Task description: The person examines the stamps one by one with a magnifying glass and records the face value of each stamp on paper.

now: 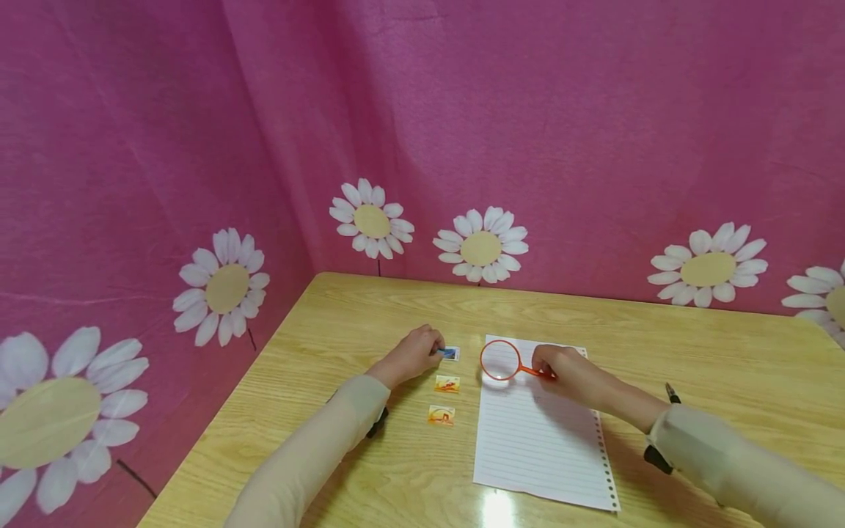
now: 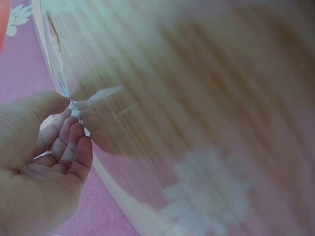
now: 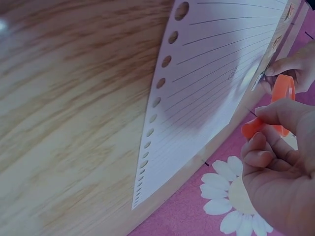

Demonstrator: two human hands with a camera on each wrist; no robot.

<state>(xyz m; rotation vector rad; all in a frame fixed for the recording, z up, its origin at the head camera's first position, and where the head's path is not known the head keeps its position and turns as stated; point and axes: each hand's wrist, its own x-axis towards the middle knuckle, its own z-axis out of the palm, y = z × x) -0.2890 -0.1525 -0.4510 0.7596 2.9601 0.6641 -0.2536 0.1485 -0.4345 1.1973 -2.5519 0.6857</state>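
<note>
My left hand (image 1: 417, 353) pinches the left edge of a small blue picture stamp (image 1: 452, 353), which lies at the table's surface. In the left wrist view, the thumb and fingertips meet at the edge of that stamp (image 2: 62, 82), seen almost edge-on. Thumb and curled fingers of my right hand (image 1: 573, 372) grip the handle of an orange-rimmed magnifying glass (image 1: 521, 367). Its round lens is over the upper left of a lined sheet of paper (image 1: 528, 440). In the right wrist view, the orange handle (image 3: 252, 129) shows between the thumb and fingers.
Two yellow-orange stamps (image 1: 447, 384) lie in a column below the blue one, left of the paper. Holes run down the paper's right edge. Beneath everything is a wooden table (image 1: 370, 315), with a pink daisy-print cloth (image 1: 561, 147) behind it and at its left.
</note>
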